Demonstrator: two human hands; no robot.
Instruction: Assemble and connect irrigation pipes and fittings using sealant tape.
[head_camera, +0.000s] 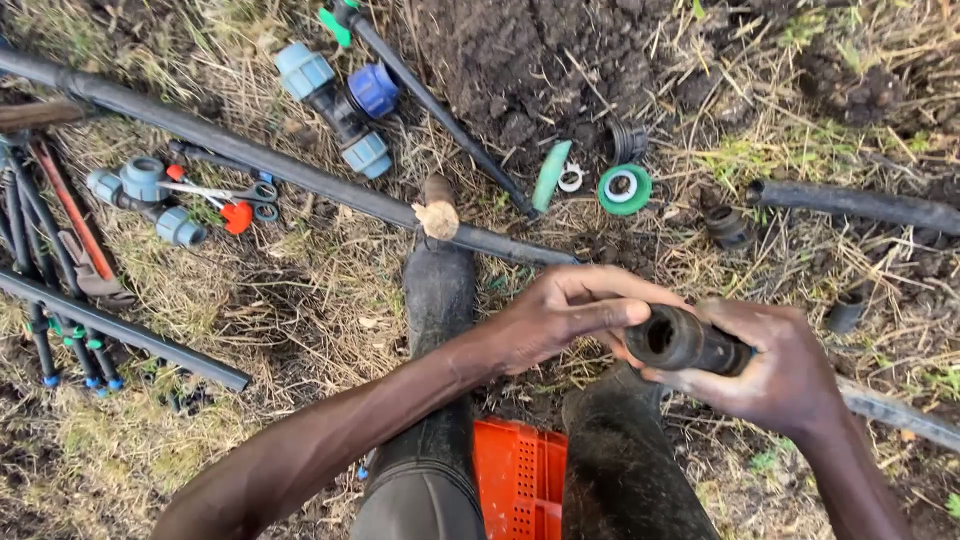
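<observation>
The right hand (775, 375) is gripping the black pipe (690, 342) near its open end, fingers curled tight around it, with the dark round mouth of the pipe sticking out just past the thumb. The rest of that pipe is running away behind the palm, out toward the right over the straw. The left hand (565, 315) is reaching across to the same end, its fingers close together and stretched out, the fingertips (625, 313) touching the rim of the pipe mouth; it is not wrapping around anything.

Just beyond the left fingers, a long black hose (300, 172) is lying across the ground, passing a cut wooden stake (437, 208). Further out from the fingertips, a green ring (625, 189) and a green cap (550, 175) are sitting near each other on the soil. Well away to the left of both hands, a blue-capped pipe fitting (340, 100), a second grey-blue fitting (145, 195) and a pair of scissors (235, 195) are resting on dry grass. Below the wrists, an orange crate (520, 480) is showing between the person's dark boots (440, 300).
</observation>
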